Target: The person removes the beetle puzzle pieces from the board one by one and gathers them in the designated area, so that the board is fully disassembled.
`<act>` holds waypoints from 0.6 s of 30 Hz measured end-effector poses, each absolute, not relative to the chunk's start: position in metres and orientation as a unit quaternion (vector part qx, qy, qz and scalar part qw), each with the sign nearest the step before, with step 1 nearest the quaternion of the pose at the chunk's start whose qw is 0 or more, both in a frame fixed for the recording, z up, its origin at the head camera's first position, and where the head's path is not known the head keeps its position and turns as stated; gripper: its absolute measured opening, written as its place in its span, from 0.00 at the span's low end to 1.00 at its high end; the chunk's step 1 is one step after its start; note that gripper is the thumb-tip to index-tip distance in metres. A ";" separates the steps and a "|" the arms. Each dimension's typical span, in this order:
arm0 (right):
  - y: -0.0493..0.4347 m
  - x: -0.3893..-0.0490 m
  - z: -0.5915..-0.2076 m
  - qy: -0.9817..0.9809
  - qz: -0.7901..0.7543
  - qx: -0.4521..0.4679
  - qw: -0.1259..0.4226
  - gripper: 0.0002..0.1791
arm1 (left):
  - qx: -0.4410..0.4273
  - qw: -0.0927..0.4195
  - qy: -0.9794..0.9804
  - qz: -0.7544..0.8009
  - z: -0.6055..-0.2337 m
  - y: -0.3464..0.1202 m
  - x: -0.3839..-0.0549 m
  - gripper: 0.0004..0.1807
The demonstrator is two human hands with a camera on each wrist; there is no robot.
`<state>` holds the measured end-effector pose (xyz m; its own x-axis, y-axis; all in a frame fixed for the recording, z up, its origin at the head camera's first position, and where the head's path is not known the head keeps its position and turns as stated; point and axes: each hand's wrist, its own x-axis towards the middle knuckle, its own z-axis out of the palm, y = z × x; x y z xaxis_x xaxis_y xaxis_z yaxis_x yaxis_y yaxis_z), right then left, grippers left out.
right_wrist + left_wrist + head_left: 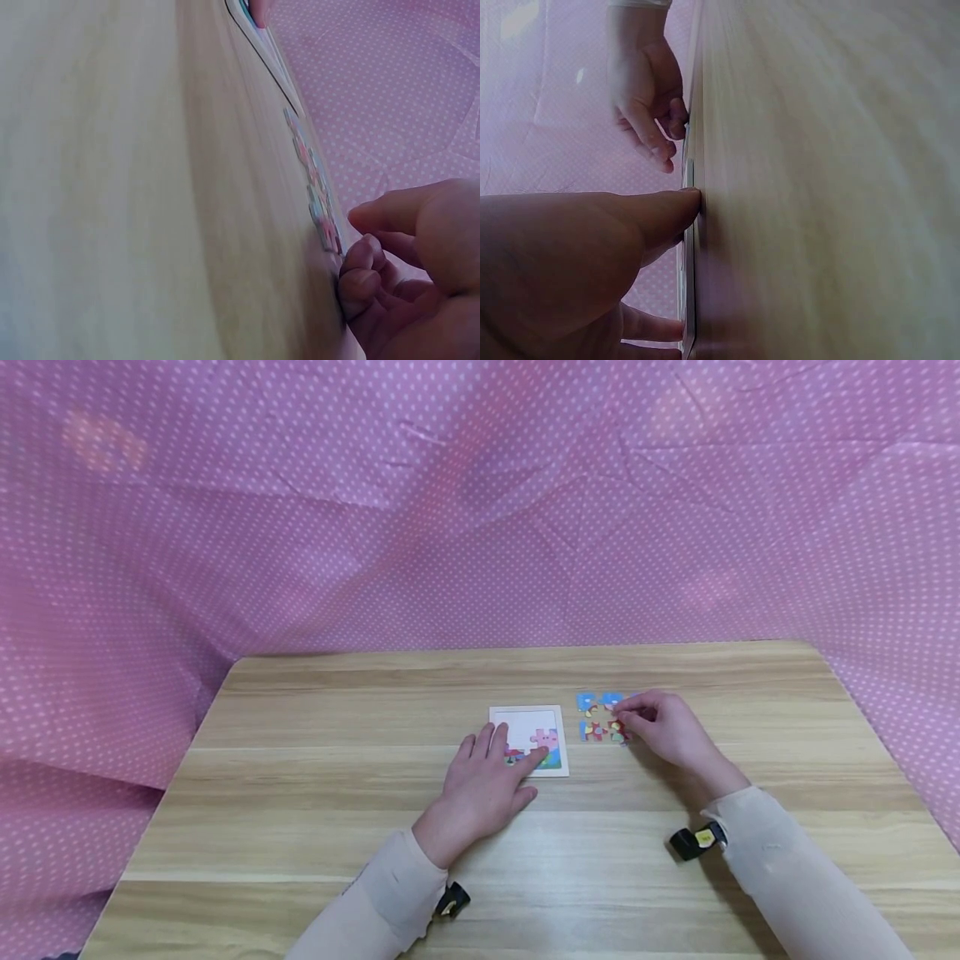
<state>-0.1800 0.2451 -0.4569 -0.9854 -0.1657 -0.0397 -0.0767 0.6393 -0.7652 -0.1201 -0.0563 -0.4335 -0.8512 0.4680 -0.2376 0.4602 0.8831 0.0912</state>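
A small square puzzle tray [564, 752] with a pale frame lies on the table, partly filled with picture pieces [547, 740] along its lower and right side. My left hand [483, 785] rests over its lower left, fingers spread, the index fingertip on the filled part. In the left wrist view the thumb [667, 214] reaches the tray's near edge. To the right lie several loose puzzle pieces [587, 702], also seen edge-on as puzzle pieces [319, 191] in the right wrist view. My right hand [667, 727] is bent over them, thumb and index fingertips right at the pieces; no piece shows between them.
The wooden table [300, 810] has its far edge against a pink polka-dot cloth [480, 527], which hangs behind and at both sides. Black straps with small devices [697, 841] are worn at both sleeve cuffs.
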 end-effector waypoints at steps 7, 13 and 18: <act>0.239 -0.177 -0.453 0.904 -0.419 -0.067 0.053 0.12 | 0.245 0.128 0.961 0.026 -0.434 -0.057 -0.120 0.32; 0.231 -0.175 -0.448 0.899 -0.428 -0.069 0.065 0.12 | 0.248 0.123 0.960 0.047 -0.435 -0.059 -0.120 0.31; 0.224 -0.175 -0.445 0.892 -0.439 -0.075 0.078 0.12 | 0.250 0.121 0.958 0.070 -0.435 -0.062 -0.118 0.31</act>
<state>-0.1752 0.2240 -0.4448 -0.9766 -0.2026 -0.0725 -0.0662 0.6034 -0.7947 -0.1178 -0.0618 -0.4349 -0.8459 0.4960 -0.1961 0.4622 0.8652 0.1946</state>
